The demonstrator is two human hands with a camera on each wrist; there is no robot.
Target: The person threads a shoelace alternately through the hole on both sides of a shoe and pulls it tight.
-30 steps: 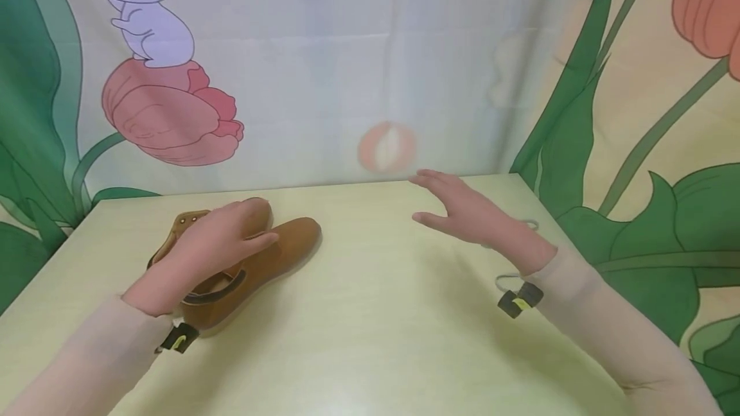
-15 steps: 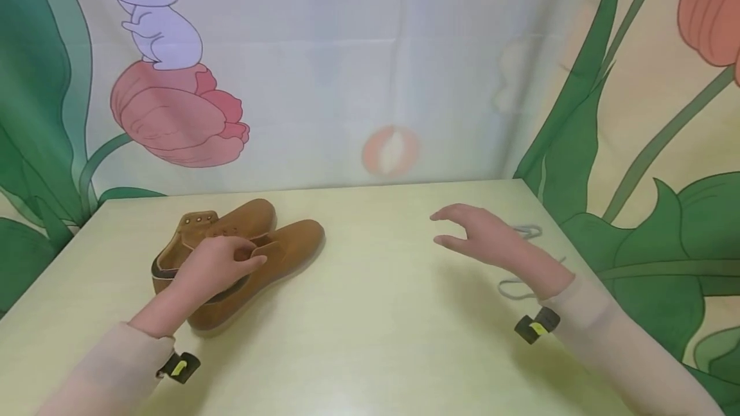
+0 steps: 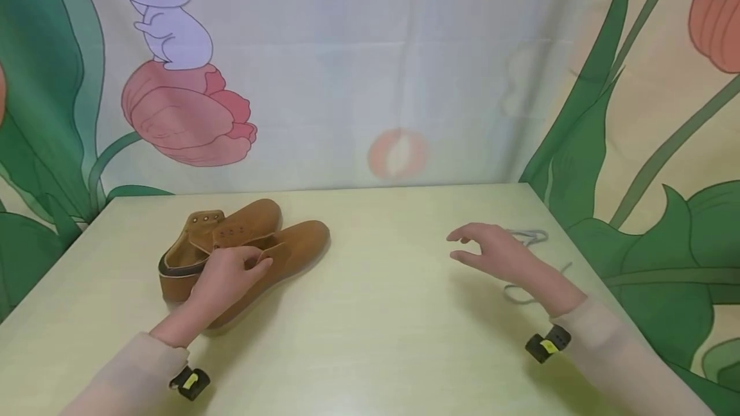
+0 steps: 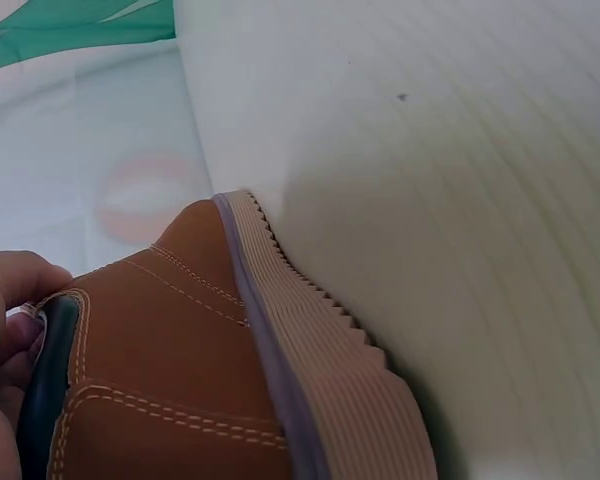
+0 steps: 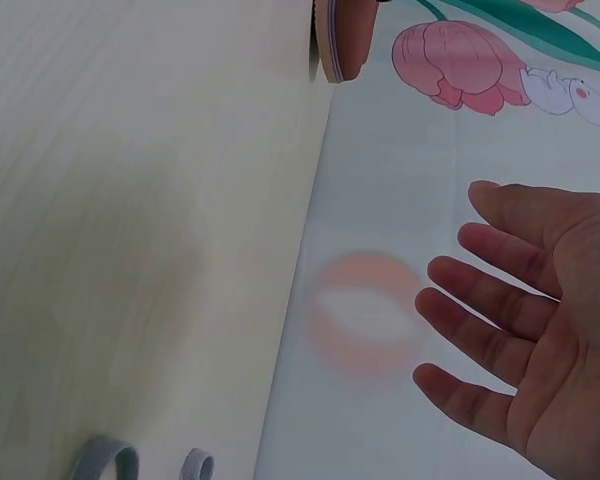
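Observation:
Two brown leather shoes lie side by side on the left of the table in the head view. My left hand [image 3: 228, 275] is at the opening of the near shoe [image 3: 306, 242], its thumb and fingers pinching the upper's edge. In the left wrist view, fingers [image 4: 20, 275] reach over the dark-lined collar of this shoe [image 4: 170, 350], which has a ribbed tan sole. The far shoe [image 3: 260, 214] has its eyelet flap standing up and no lace in the holes. My right hand [image 3: 491, 249] hovers above the table, fingers loosely bent, holding nothing; its palm [image 5: 570, 360] shows in the right wrist view.
Grey shoelaces [image 3: 532, 235] lie on the table's right side, partly behind my right forearm. Their loops [image 5: 105, 460] show at the bottom of the right wrist view. A printed curtain [image 3: 324, 82] hangs behind the pale table [image 3: 376, 339].
My left hand has come down from over the far shoe, and its fingers have closed on the near shoe's edge. My right hand has drifted down and to the right, uncovering more of the laces.

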